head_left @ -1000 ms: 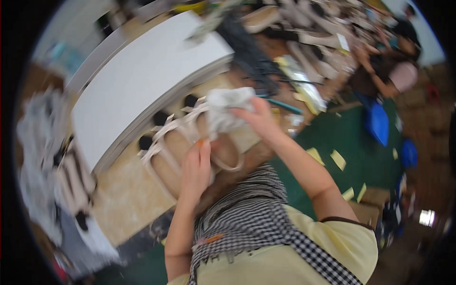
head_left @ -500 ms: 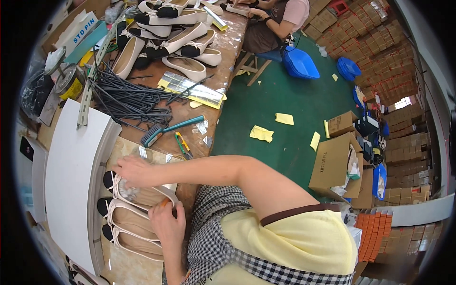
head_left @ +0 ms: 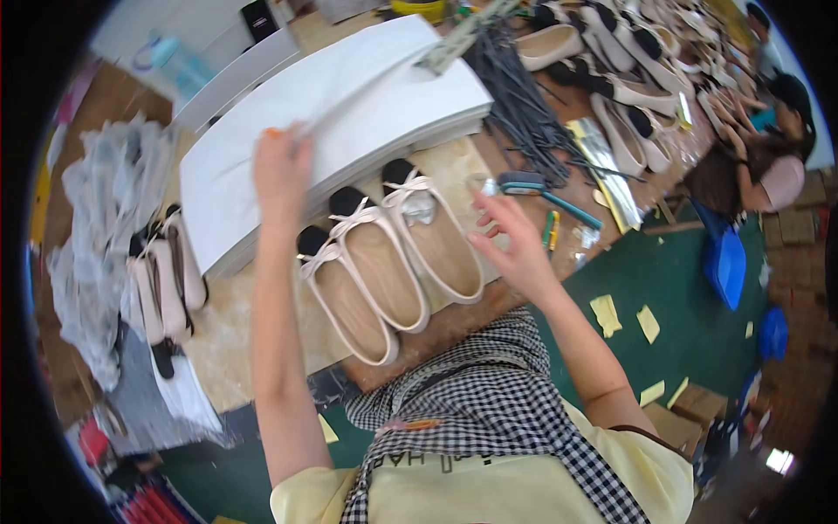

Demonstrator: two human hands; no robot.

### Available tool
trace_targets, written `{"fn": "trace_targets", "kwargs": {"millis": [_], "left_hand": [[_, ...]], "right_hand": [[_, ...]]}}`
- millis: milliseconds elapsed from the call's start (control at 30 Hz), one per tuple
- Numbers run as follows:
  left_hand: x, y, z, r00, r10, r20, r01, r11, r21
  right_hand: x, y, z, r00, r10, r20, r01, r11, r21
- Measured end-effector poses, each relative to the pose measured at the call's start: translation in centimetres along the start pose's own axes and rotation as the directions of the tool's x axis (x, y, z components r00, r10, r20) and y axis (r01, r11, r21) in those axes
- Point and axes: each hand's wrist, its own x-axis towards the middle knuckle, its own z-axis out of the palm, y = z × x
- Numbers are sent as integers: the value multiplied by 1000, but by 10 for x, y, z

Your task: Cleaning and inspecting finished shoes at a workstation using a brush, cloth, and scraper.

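Left hand (head_left: 281, 166) up on the stack of large white card sheets (head_left: 340, 113), fingers together and laid flat against the top sheet near its front-left corner; pinching the edge or just pressing, cannot tell. Stack lying across the beige worktop (head_left: 236, 323), directly behind a row of three cream ballet flats with black toe caps and bows (head_left: 384, 262), toes touching or nearly touching the stack's front edge.

Right hand (head_left: 515, 244) hovering empty, fingers loosely spread and slightly curled, just right of the rightmost flat, touching nothing.

Handling guess: single sheet light, thin, fairly stiff but bendable; creases if lifted by one corner. Smooth faces, so top sheet likely slides off the pile easily. Best grip at a long edge, thumb under, fingers on top, second hand supporting the far side. Whole stack probably heavy and prone to shearing.

Nearby: bundle of dark grey rods (head_left: 524, 113) right of the stack, blue-handled tool (head_left: 546, 196) beside them, crumpled clear plastic wrap (head_left: 96, 236) far left, more flats (head_left: 161, 279) next to it.
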Motion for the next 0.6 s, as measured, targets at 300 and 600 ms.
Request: {"fn": "trace_targets", "kwargs": {"millis": [300, 600], "left_hand": [[-110, 125, -69, 965, 261, -29, -227, 773, -592], [-108, 123, -78, 566, -658, 496, 578, -112, -809]], "right_hand": [[-12, -28, 37, 680, 176, 712, -731, 92, 676], [20, -48, 68, 867, -116, 485, 160, 986, -50]]}}
